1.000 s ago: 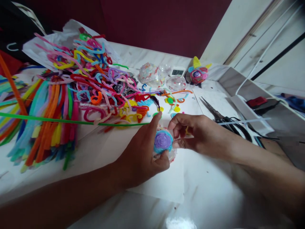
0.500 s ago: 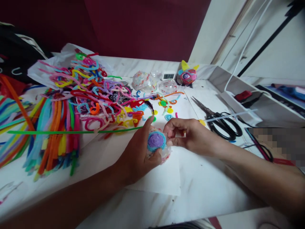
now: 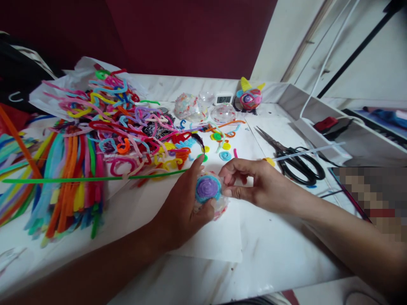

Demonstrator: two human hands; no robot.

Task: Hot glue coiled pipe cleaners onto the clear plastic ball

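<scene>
My left hand (image 3: 187, 199) is wrapped round a clear plastic ball (image 3: 219, 207) with red flecks. On the ball's face sits a spiral disc (image 3: 207, 188) of pipe cleaner, purple inside a light blue ring, between thumb and fingers. My right hand (image 3: 248, 184) is closed in a pinch against the ball's right side, beside the disc. What its fingertips hold, if anything, is hidden. A long green pipe cleaner (image 3: 95, 179) stretches leftward, its right end passing behind my left hand. A sheet of white paper (image 3: 222, 245) lies under the ball.
Bundled straight pipe cleaners (image 3: 73, 169) and a heap of bent ones (image 3: 111, 106) cover the left. Black-handled scissors (image 3: 299, 165) lie at right. Clear domes (image 3: 187, 106), a small digital clock (image 3: 223, 98) and a decorated ball with yellow horns (image 3: 249, 98) stand at the back.
Both hands hold nearly the same pose on the ball. The view has shifted slightly, so the pipe cleaners at left appear a little further left.
</scene>
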